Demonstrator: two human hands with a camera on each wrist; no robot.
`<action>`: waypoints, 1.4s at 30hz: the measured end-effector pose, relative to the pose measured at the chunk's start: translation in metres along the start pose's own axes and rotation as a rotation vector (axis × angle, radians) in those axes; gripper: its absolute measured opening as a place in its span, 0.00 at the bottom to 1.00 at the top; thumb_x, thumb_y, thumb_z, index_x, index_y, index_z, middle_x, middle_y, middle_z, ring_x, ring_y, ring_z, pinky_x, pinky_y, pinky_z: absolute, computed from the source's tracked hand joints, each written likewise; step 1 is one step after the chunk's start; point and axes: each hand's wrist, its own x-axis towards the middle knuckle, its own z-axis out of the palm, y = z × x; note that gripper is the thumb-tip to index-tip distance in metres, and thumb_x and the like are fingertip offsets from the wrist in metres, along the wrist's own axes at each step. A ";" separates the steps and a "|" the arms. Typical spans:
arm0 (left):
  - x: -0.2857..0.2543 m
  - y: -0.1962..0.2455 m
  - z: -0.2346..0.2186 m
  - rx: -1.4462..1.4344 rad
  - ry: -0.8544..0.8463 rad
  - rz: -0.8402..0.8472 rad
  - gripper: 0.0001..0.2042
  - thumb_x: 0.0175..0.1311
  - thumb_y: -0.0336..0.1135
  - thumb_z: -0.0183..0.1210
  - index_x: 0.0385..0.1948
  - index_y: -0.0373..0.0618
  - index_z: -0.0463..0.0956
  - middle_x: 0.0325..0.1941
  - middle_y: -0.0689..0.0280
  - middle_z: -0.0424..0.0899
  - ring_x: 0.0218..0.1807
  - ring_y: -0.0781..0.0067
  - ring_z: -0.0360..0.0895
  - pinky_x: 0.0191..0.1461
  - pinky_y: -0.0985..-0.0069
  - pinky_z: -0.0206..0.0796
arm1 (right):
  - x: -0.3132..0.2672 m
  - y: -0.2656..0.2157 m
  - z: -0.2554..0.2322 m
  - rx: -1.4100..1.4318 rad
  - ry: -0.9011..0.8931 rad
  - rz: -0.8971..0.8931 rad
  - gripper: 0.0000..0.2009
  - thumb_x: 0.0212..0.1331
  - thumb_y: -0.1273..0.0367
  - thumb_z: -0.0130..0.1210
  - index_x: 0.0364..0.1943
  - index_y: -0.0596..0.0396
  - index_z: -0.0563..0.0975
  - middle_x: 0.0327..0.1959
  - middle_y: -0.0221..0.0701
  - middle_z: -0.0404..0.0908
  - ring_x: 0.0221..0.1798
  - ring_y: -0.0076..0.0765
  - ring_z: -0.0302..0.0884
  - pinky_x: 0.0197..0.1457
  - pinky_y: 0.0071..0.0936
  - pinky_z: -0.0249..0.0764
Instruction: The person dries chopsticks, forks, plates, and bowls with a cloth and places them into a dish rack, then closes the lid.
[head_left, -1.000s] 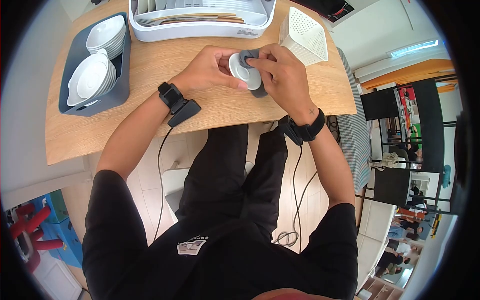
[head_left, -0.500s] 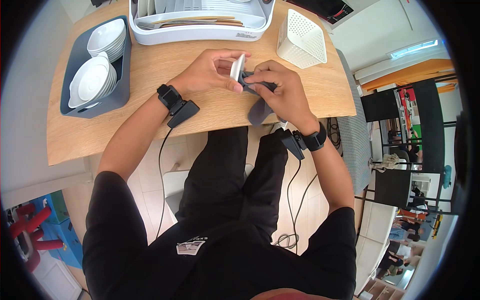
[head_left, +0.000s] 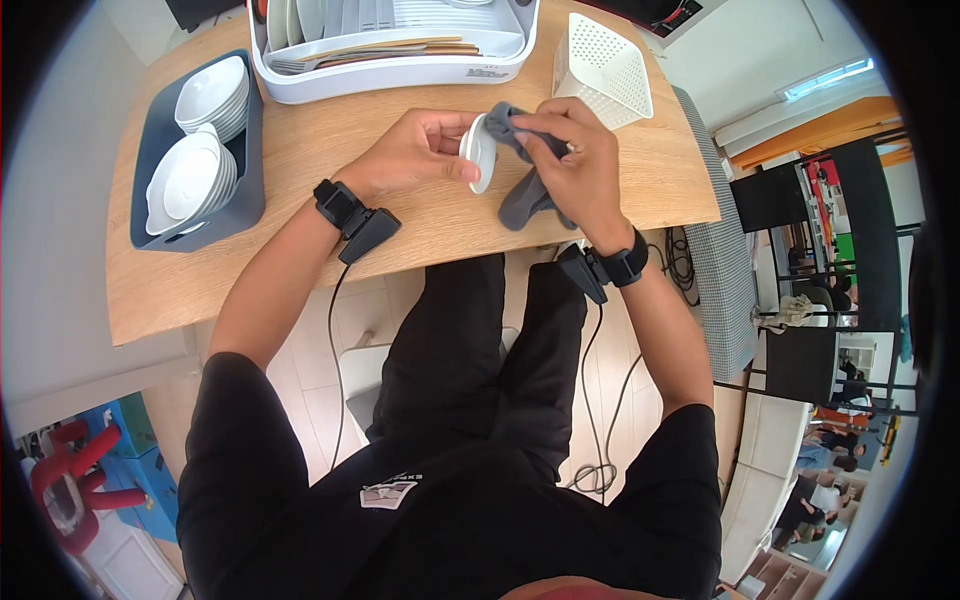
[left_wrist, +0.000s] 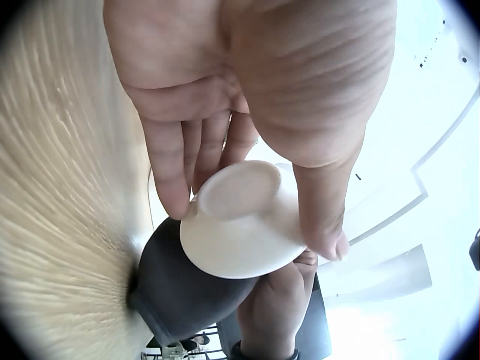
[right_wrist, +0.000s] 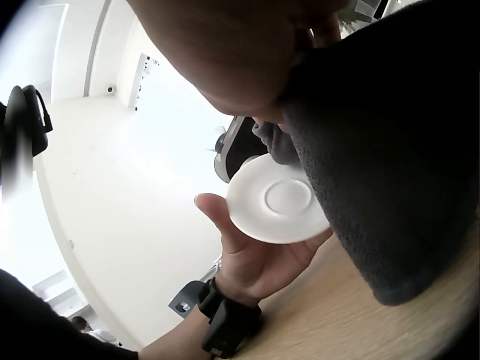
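Note:
My left hand holds a small white saucer by its edge, thumb on the near side and fingers on the far side. It is tilted up over the table, its ringed upper face turned to the right and its foot towards the left palm. My right hand pinches a dark grey cloth between thumb and fingers. One bunched part of the cloth lies at the saucer's upper rim; the rest hangs below the right hand towards the table.
A blue-grey bin with stacked white bowls and saucers stands at the left. At the back is a white dish rack holding plates and chopsticks. A perforated white basket stands at the right. Wrist-camera cables hang below the table edge.
The saucer has turned from facing up to standing on edge, then slightly back, its upper face now to the right. The cloth has moved to its upper rim and hangs down further.

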 end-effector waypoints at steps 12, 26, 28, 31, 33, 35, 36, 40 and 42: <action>0.007 -0.003 -0.016 -0.364 0.282 -0.054 0.24 0.77 0.45 0.51 0.63 0.32 0.68 0.55 0.53 0.83 0.55 0.61 0.84 0.54 0.70 0.80 | 0.007 -0.003 -0.013 0.011 0.090 -0.006 0.11 0.56 0.80 0.63 0.43 0.57 0.86 0.39 0.31 0.79 0.34 0.24 0.78 0.37 0.22 0.74; 0.005 -0.009 -0.015 -0.440 0.207 -0.065 0.19 0.73 0.32 0.57 0.64 0.42 0.70 0.39 0.68 0.82 0.36 0.79 0.82 0.37 0.80 0.78 | 0.003 -0.020 0.001 0.092 0.076 -0.084 0.13 0.55 0.82 0.62 0.43 0.55 0.87 0.40 0.30 0.79 0.32 0.23 0.79 0.34 0.19 0.73; 0.003 -0.009 -0.014 -0.443 0.197 -0.083 0.19 0.72 0.30 0.57 0.63 0.41 0.70 0.38 0.68 0.81 0.33 0.79 0.81 0.36 0.80 0.78 | 0.004 -0.024 0.005 0.101 0.072 -0.098 0.13 0.55 0.83 0.62 0.43 0.55 0.87 0.40 0.30 0.79 0.32 0.22 0.79 0.33 0.19 0.74; 0.002 -0.013 -0.018 -0.399 0.225 -0.080 0.19 0.69 0.26 0.58 0.62 0.40 0.72 0.38 0.68 0.81 0.27 0.82 0.79 0.32 0.82 0.76 | 0.009 -0.024 0.009 0.091 0.093 -0.117 0.13 0.55 0.82 0.61 0.43 0.54 0.87 0.40 0.29 0.80 0.31 0.24 0.80 0.33 0.20 0.75; 0.000 -0.013 -0.024 -0.362 0.211 -0.083 0.18 0.70 0.28 0.59 0.61 0.40 0.73 0.40 0.67 0.83 0.27 0.84 0.79 0.30 0.84 0.75 | 0.011 -0.022 0.010 0.063 0.100 -0.138 0.13 0.55 0.82 0.62 0.42 0.53 0.87 0.40 0.30 0.80 0.30 0.26 0.80 0.32 0.21 0.76; 0.001 -0.014 -0.024 -0.367 0.222 -0.074 0.17 0.71 0.30 0.59 0.60 0.40 0.74 0.41 0.67 0.83 0.28 0.85 0.79 0.29 0.85 0.74 | 0.010 -0.016 0.008 0.012 0.085 -0.147 0.12 0.55 0.82 0.62 0.42 0.54 0.87 0.39 0.30 0.80 0.30 0.26 0.80 0.32 0.22 0.76; 0.002 -0.011 -0.022 -0.374 0.238 -0.062 0.17 0.71 0.32 0.60 0.59 0.41 0.74 0.43 0.68 0.84 0.29 0.86 0.79 0.28 0.86 0.74 | 0.009 -0.013 0.006 -0.038 0.065 -0.158 0.12 0.55 0.81 0.62 0.41 0.54 0.87 0.39 0.30 0.80 0.30 0.27 0.80 0.32 0.22 0.76; 0.002 -0.001 -0.017 -0.303 0.364 -0.157 0.14 0.74 0.41 0.58 0.54 0.46 0.76 0.44 0.74 0.83 0.35 0.90 0.77 0.29 0.88 0.67 | -0.005 -0.003 -0.017 -0.042 0.043 -0.132 0.10 0.55 0.81 0.63 0.40 0.55 0.86 0.39 0.31 0.80 0.31 0.27 0.80 0.33 0.22 0.75; 0.003 0.000 -0.019 -0.335 0.404 -0.156 0.14 0.74 0.40 0.58 0.55 0.46 0.76 0.44 0.72 0.84 0.37 0.88 0.79 0.31 0.87 0.72 | -0.014 0.004 -0.040 0.052 0.016 -0.023 0.11 0.55 0.82 0.63 0.40 0.56 0.86 0.38 0.31 0.80 0.35 0.28 0.80 0.37 0.22 0.75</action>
